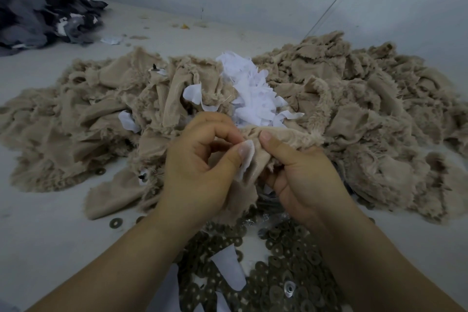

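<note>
Fuzzy beige fabric piece (pixel 255 159) | right hand (pixel 304 180) grips | left hand (pixel 200 172) pinches white patch (pixel 247 157)

Beige fuzzy fabric pieces (pixel 354 109) heap across the pale counter (pixel 38 223) — white cloth scraps (pixel 253 94) on their middle, a dark grey cloth pile (pixel 33 7) behind at far left. In front lie round metal washers (pixel 291 273); above them the left hand (pixel 200 159) pinches a small white patch (pixel 247 157) on the single beige fabric piece (pixel 281 134) in the right hand (pixel 304 175).

Left hand (pixel 202 162), right hand (pixel 306 175) — close, pinched
</note>
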Available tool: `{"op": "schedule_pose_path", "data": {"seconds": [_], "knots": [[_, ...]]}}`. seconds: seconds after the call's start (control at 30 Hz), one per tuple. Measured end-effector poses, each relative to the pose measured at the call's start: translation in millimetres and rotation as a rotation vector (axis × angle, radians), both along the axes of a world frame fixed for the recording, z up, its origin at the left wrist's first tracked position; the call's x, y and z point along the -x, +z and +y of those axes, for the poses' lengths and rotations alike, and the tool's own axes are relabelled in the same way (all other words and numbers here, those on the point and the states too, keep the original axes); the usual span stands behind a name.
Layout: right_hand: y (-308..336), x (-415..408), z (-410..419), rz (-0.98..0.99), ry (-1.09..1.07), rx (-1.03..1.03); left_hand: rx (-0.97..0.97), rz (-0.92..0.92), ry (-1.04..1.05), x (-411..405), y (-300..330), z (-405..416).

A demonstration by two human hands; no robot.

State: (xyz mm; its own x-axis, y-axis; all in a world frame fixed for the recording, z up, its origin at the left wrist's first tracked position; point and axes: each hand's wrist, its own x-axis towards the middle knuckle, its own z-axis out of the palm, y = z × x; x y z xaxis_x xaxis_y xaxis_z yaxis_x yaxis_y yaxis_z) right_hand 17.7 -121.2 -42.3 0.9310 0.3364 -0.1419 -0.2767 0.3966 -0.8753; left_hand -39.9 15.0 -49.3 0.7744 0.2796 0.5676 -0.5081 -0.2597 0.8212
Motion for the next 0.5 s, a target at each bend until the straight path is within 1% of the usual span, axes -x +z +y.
{"op": "schedule_pose_path", "data": {"seconds": [0.07, 0.13, 0.3, 0.4, 0.5], "knots": [[-1.9, -0.1, 0.3, -0.015, -0.031, 0.047, 0.014, 0.000, -0.038, 0.3, 1.3, -0.2], [-3.1, 0.0, 0.9, -0.044, -0.055, 0.093, 0.031, 0.008, -0.025, 0.3, 2.7, -1.2], [-2.7, 0.7, -0.2, -0.075, -0.017, 0.029, 0.165, 0.138, 0.051, 0.9, 3.3, -3.9], [-1.5, 0.9, 0.6, -0.089, -0.024, 0.020, 0.123, 0.197, 0.044, 1.1, 2.3, -4.9], [2.8, 4.8, 2.5, -0.053, 0.065, 0.040, 0.134, 0.194, 0.055, 0.4, 2.5, -5.7]]}}
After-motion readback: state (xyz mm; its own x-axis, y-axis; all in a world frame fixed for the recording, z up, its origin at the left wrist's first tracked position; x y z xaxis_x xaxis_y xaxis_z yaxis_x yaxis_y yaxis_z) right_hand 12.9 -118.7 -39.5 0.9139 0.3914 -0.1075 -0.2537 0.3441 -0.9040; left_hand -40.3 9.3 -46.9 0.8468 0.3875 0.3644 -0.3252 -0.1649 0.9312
